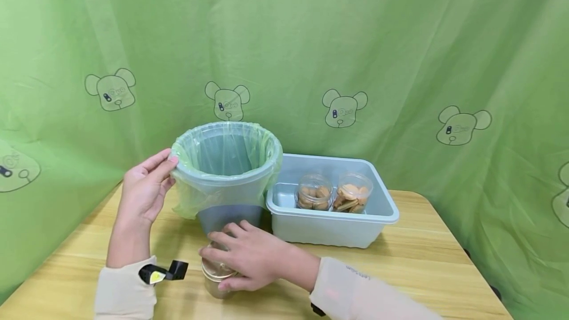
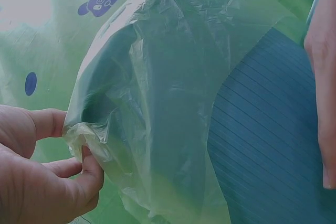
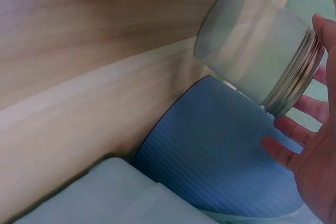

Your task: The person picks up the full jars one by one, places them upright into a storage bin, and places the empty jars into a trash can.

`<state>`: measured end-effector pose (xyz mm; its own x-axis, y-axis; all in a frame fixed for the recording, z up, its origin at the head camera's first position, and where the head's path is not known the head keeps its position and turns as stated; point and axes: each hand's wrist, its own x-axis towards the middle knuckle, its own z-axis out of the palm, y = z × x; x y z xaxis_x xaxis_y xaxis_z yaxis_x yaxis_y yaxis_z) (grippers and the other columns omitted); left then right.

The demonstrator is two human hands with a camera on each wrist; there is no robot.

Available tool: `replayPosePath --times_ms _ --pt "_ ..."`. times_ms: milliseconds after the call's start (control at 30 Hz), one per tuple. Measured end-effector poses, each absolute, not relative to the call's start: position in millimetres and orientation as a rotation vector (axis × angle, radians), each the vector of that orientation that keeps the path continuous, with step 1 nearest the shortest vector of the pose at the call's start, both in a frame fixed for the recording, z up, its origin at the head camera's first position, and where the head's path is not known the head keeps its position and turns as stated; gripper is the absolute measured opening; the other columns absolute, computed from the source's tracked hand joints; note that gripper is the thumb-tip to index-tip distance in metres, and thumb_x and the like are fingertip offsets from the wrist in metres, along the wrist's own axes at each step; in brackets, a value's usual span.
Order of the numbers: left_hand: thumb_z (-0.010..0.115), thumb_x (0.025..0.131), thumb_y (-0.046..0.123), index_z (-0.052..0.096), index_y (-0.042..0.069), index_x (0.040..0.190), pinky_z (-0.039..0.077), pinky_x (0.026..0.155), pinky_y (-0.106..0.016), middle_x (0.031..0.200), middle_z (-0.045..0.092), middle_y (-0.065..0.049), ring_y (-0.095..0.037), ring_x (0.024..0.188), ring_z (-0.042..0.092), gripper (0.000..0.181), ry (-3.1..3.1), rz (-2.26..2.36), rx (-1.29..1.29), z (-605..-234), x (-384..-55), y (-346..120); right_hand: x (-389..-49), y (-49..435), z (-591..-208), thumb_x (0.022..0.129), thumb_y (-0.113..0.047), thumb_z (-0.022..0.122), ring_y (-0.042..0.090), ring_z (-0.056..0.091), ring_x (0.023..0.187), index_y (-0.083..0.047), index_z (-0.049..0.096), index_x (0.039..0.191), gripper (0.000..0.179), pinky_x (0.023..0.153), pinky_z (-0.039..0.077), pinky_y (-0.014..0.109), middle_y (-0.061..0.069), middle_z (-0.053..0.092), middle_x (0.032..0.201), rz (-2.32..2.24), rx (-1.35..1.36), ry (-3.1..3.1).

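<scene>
A light blue trash bin (image 1: 231, 219) stands upright, lined with a thin, translucent green trash bag (image 1: 191, 196) folded over its rim. My left hand (image 1: 144, 189) pinches the bag at the rim's left side, with the film bunched between thumb and fingers in the left wrist view. In front of the bin, a clear jar (image 3: 252, 45) with a gold-coloured screw lid (image 3: 296, 77) stands on the table. Over it lies my right hand (image 1: 255, 256), thumb on the near side of the lid and fingers spread across the far side. That hand partly hides the lid in the head view.
To the right of the bin, a pale blue rectangular tub (image 1: 324, 228) holds a clear jar of round brown cookies (image 1: 314, 196) and another of paler biscuits (image 1: 353, 194). The wooden table (image 1: 426, 270) ends at a green curtain (image 1: 284, 28) printed with bear heads.
</scene>
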<state>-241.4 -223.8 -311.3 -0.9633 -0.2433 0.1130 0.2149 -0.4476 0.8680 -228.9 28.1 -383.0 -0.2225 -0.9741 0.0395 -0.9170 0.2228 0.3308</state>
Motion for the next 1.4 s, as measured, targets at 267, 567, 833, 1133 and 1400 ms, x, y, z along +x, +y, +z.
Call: replayPosePath --times_ms 267,567,833,1133,1400 --pt "0.081 0.088 0.008 0.067 0.004 0.126 0.054 0.069 -0.018 0.110 0.070 -0.001 -0.008 0.084 0.065 0.041 -1.466 -2.472 0.036 -311 -241 -224 -228 23 -387 0.103 -0.063 0.040 0.020 0.047 0.117 -0.027 0.039 0.152 0.061 0.090 0.045 0.034 0.001 0.048 0.145 -0.339 1.788 -2.255" --pt "0.080 0.089 0.007 0.070 0.007 0.119 0.054 0.069 -0.018 0.107 0.070 -0.001 -0.008 0.082 0.065 0.032 -1.455 -2.471 0.035 -312 -241 -224 -227 18 -387 0.092 -0.059 0.055 0.021 0.045 0.106 -0.027 0.045 0.147 0.065 0.083 0.042 0.030 0.001 0.049 0.134 -0.320 1.781 -2.268" --pt "0.081 0.089 0.008 0.070 0.006 0.121 0.054 0.069 -0.018 0.108 0.071 -0.001 -0.008 0.083 0.065 0.034 -1.459 -2.475 0.027 -312 -243 -224 -230 22 -385 0.084 -0.063 0.060 0.020 0.042 0.091 -0.025 0.051 0.136 0.065 0.080 0.040 0.030 -0.004 0.048 0.110 -0.295 1.774 -2.265" --pt "0.081 0.089 0.008 0.068 0.006 0.123 0.054 0.069 -0.018 0.109 0.070 -0.001 -0.008 0.083 0.065 0.036 -1.472 -2.471 0.033 -312 -242 -224 -228 28 -376 0.085 -0.063 0.059 0.020 0.040 0.087 -0.026 0.051 0.131 0.060 0.075 0.039 0.030 -0.002 0.048 0.107 -0.345 1.777 -2.254" --pt "0.081 0.089 0.010 0.067 0.006 0.127 0.054 0.071 -0.018 0.111 0.069 -0.001 -0.008 0.084 0.065 0.041 -1.489 -2.476 0.040 -312 -240 -225 -222 33 -358 0.084 -0.063 0.060 0.019 0.038 0.083 -0.027 0.052 0.128 0.058 0.069 0.034 0.027 -0.004 0.047 0.102 -0.381 1.791 -2.248"
